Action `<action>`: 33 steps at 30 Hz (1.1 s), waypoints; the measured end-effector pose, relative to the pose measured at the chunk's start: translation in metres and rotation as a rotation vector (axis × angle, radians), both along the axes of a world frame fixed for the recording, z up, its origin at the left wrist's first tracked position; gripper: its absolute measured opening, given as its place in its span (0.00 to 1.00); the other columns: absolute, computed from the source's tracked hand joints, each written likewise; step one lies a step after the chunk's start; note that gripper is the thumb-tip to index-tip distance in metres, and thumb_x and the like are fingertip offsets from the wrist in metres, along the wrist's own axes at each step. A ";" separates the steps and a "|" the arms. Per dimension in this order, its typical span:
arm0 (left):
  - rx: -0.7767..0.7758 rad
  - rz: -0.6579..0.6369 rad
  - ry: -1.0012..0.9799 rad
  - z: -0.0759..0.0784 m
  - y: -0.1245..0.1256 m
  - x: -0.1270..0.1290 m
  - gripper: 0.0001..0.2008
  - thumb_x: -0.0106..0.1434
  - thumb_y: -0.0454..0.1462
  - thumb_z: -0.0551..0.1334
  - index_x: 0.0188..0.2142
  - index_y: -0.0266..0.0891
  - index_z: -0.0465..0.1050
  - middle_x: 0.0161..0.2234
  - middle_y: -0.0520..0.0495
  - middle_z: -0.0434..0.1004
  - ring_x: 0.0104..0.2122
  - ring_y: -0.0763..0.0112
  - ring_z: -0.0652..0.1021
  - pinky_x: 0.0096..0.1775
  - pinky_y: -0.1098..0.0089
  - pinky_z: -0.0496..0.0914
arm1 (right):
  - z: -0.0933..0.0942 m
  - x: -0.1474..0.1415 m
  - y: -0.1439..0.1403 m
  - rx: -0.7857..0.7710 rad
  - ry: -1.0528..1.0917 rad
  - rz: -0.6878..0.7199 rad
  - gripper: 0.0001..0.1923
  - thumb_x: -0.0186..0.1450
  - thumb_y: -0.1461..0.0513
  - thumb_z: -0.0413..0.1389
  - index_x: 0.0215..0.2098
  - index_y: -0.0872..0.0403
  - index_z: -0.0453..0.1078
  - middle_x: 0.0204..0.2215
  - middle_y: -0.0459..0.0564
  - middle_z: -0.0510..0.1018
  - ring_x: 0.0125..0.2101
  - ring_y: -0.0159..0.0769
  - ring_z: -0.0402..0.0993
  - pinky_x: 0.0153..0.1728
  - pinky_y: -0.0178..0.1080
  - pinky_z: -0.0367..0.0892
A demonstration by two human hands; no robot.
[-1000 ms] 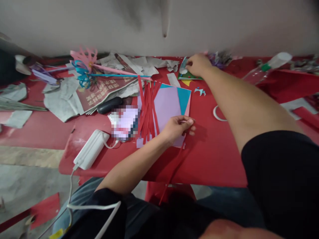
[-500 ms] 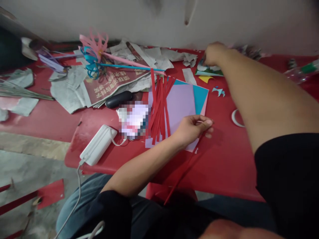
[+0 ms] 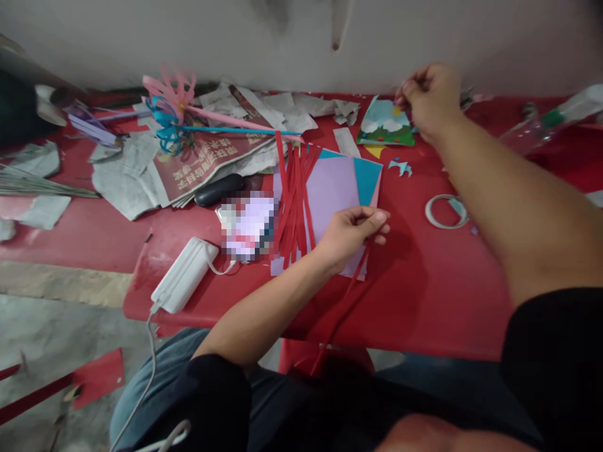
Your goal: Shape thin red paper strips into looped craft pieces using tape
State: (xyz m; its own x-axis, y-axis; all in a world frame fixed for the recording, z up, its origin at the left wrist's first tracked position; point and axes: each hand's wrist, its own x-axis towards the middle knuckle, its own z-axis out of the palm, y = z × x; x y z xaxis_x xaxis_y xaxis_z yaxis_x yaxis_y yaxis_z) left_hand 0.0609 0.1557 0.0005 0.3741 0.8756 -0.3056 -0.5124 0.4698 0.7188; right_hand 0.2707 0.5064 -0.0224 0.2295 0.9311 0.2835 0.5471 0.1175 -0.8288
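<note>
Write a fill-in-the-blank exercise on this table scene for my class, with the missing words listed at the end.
1. The strip hanging from the left hand is coloured ____.
2. Behind the blue paper loops, nearer the wall, are more loops coloured ____.
3. The white ring-shaped roll lies to the ____ of the purple sheet.
4. The casing of the power bank is coloured ____.

Missing words: red; pink; right; white.
</note>
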 end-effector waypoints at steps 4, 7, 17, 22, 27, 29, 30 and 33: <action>0.006 0.010 0.016 -0.002 -0.002 0.005 0.07 0.74 0.36 0.73 0.41 0.34 0.81 0.30 0.52 0.83 0.26 0.81 0.81 0.36 0.76 0.75 | 0.001 0.021 -0.125 0.385 0.429 0.217 0.16 0.61 0.58 0.81 0.34 0.47 0.78 0.24 0.38 0.85 0.21 0.27 0.70 0.27 0.40 0.65; 0.038 -0.040 -0.006 -0.005 -0.005 0.009 0.08 0.69 0.36 0.78 0.42 0.34 0.83 0.34 0.49 0.87 0.29 0.81 0.83 0.39 0.77 0.77 | 0.005 0.031 -0.239 0.452 0.282 0.321 0.06 0.67 0.54 0.77 0.40 0.42 0.87 0.32 0.44 0.89 0.28 0.37 0.78 0.32 0.45 0.71; 0.265 -0.254 0.026 -0.004 -0.018 0.006 0.16 0.66 0.44 0.82 0.46 0.37 0.88 0.39 0.45 0.91 0.35 0.74 0.89 0.42 0.75 0.84 | 0.051 0.032 -0.345 0.371 -0.076 0.678 0.04 0.76 0.58 0.63 0.43 0.44 0.80 0.37 0.46 0.84 0.36 0.41 0.79 0.37 0.45 0.74; 0.306 -0.296 0.043 -0.006 -0.020 0.004 0.15 0.68 0.45 0.80 0.48 0.39 0.89 0.42 0.45 0.92 0.37 0.70 0.91 0.42 0.74 0.86 | 0.055 0.029 -0.360 0.379 -0.131 0.711 0.07 0.80 0.58 0.60 0.45 0.44 0.80 0.41 0.48 0.84 0.39 0.40 0.81 0.40 0.43 0.78; 0.300 -0.271 0.115 -0.010 -0.023 0.006 0.18 0.66 0.50 0.81 0.46 0.40 0.87 0.42 0.46 0.92 0.37 0.66 0.92 0.42 0.71 0.88 | 0.055 0.029 -0.359 0.378 -0.115 0.756 0.07 0.80 0.57 0.61 0.45 0.44 0.82 0.44 0.50 0.84 0.42 0.42 0.83 0.43 0.45 0.81; 0.298 -0.269 0.119 -0.009 -0.024 0.007 0.18 0.66 0.49 0.81 0.45 0.40 0.86 0.42 0.47 0.92 0.37 0.67 0.92 0.42 0.71 0.88 | 0.055 0.030 -0.358 0.392 -0.122 0.770 0.07 0.80 0.57 0.61 0.46 0.45 0.82 0.44 0.50 0.85 0.41 0.41 0.83 0.40 0.43 0.81; 0.300 -0.270 0.112 -0.009 -0.024 0.007 0.17 0.67 0.49 0.80 0.45 0.40 0.86 0.42 0.47 0.92 0.37 0.67 0.92 0.43 0.72 0.88 | 0.055 0.031 -0.358 0.393 -0.133 0.771 0.06 0.80 0.58 0.61 0.46 0.45 0.82 0.44 0.50 0.85 0.40 0.40 0.83 0.40 0.43 0.81; 0.309 -0.261 0.103 -0.007 -0.023 0.008 0.16 0.68 0.47 0.80 0.45 0.39 0.86 0.41 0.47 0.92 0.36 0.69 0.92 0.43 0.73 0.87 | 0.056 0.033 -0.359 0.372 -0.176 0.759 0.06 0.79 0.59 0.61 0.45 0.44 0.82 0.43 0.48 0.85 0.40 0.40 0.82 0.38 0.42 0.81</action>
State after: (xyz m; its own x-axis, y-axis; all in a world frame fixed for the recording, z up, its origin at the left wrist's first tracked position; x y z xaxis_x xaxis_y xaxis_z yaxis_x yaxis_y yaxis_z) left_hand 0.0690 0.1325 -0.0060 0.5768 0.8118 -0.0909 -0.3224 0.3286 0.8877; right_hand 0.3038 0.1478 0.0336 -0.4928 0.6546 0.5733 0.3275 0.7500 -0.5747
